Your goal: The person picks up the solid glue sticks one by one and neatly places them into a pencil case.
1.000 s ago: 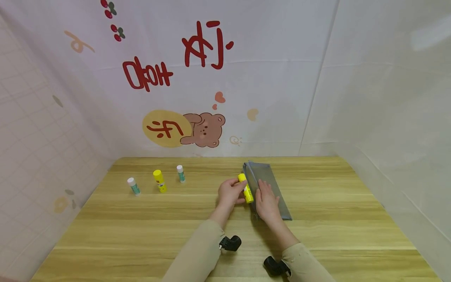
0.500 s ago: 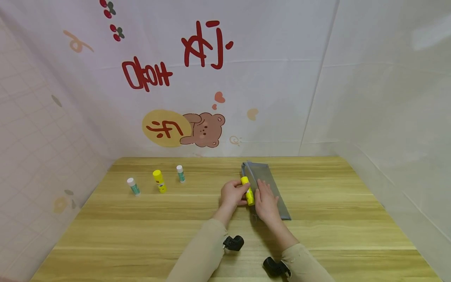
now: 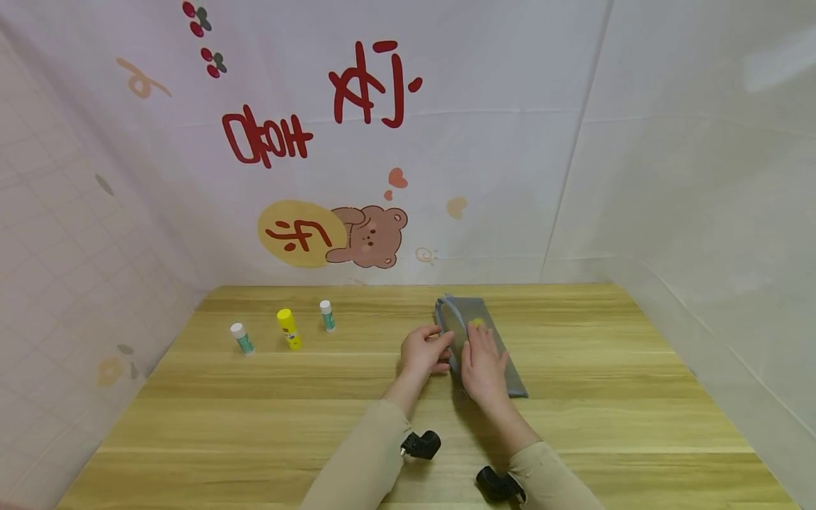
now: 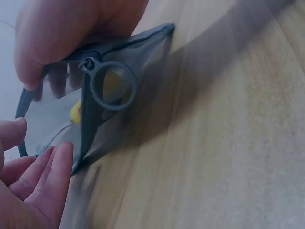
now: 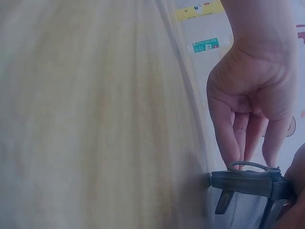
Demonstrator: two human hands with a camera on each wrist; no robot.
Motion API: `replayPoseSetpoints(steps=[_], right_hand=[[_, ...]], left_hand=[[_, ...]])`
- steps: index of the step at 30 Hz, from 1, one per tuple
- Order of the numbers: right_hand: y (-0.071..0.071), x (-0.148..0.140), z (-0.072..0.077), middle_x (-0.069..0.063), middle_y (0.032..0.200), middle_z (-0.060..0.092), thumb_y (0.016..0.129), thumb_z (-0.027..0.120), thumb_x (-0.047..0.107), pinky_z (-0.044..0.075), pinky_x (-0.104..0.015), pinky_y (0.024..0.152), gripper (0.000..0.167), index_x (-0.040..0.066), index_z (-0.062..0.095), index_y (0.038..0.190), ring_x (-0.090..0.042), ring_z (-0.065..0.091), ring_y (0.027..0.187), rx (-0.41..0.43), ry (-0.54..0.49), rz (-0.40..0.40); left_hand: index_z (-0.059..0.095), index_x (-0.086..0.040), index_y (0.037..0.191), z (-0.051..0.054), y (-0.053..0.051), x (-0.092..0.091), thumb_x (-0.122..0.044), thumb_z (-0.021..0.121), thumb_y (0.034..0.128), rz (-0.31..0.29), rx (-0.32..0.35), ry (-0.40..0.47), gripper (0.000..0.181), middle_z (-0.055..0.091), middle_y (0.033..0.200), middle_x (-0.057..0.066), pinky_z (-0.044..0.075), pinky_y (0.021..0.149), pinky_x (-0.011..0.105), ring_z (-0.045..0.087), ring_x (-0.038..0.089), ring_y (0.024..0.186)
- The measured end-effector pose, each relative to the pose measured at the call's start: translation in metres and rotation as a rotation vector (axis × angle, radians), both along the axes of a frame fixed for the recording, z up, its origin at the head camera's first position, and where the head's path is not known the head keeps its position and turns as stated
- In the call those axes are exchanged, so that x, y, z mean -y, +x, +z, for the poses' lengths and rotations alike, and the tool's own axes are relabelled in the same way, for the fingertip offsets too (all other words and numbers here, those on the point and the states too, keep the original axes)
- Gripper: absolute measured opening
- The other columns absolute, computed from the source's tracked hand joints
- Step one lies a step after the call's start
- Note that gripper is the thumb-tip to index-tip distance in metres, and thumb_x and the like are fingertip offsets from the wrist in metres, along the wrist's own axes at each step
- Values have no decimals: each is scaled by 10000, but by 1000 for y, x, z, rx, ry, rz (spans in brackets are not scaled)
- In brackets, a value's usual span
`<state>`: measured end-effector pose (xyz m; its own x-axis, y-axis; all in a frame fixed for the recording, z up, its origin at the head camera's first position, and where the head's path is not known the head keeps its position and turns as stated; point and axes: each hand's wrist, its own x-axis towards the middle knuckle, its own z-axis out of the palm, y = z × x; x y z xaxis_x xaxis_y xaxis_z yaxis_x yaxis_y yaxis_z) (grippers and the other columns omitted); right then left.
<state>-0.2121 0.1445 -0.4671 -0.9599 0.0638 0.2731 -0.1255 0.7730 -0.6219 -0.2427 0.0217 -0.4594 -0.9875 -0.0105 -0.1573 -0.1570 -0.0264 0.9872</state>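
Note:
A grey mesh pouch lies on the table in the head view, its mouth facing left. The left hand is at that mouth, fingers loosely extended with nothing between them. Over the pouch's upper side rests the right hand, fingers fairly straight. A yellow glue stick shows faintly through the mesh beyond the right fingertips. In the left wrist view the pouch's mouth gapes, with the yellow stick inside and a ring pull hanging at its edge.
Left on the table stand another yellow glue stick and two small white-capped sticks, one nearer and one farther back. A printed cloth hangs behind the table.
The yellow glue stick has left the left hand's grip and is now inside the pouch. The left hand moved slightly right, while the right hand stayed on the pouch.

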Motion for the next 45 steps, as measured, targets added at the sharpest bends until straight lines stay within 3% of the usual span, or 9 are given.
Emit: replayPoseSetpoints(steps=[10,16,20,32,45], right_hand=[[1,-1,-1,-336,1486,349,1045,424,105,130,-820,1014,442,-81,415,1446,-511,251,1401,-5,-22,11],[1,-1,0,-342,1487,339,1047,413,92,133,-821,1012,441,-85,401,1451,-517,242,1401,2,-35,18],[0,-2,0,-341,1490,334,1048,413,92,132,-821,1011,443,-85,396,1454,-517,239,1402,4,-41,23],[1,-1,0,-332,1494,337,1045,413,97,132,-814,1020,446,-84,399,1453,-513,243,1403,2,-54,24],[2,-1,2,-321,1504,332,1050,404,115,109,-805,1035,451,-83,399,1454,-503,233,1411,6,-70,27]], left_hand=[[600,47,1299,3,7,15,-179,737,910,1,-36,84,470,707,981,152,611,612,351,714,343,842],[598,51,1296,11,15,25,-155,745,901,15,-65,113,469,704,960,121,605,596,316,703,206,721],[592,61,1293,14,19,30,-115,735,902,14,-97,122,452,713,984,134,608,616,322,690,167,724],[608,17,1300,24,25,45,-129,735,907,58,-143,68,438,723,984,101,603,661,327,678,141,767],[627,-20,1297,34,27,73,-188,762,893,183,-223,-91,458,719,1013,116,564,678,252,678,169,828]])
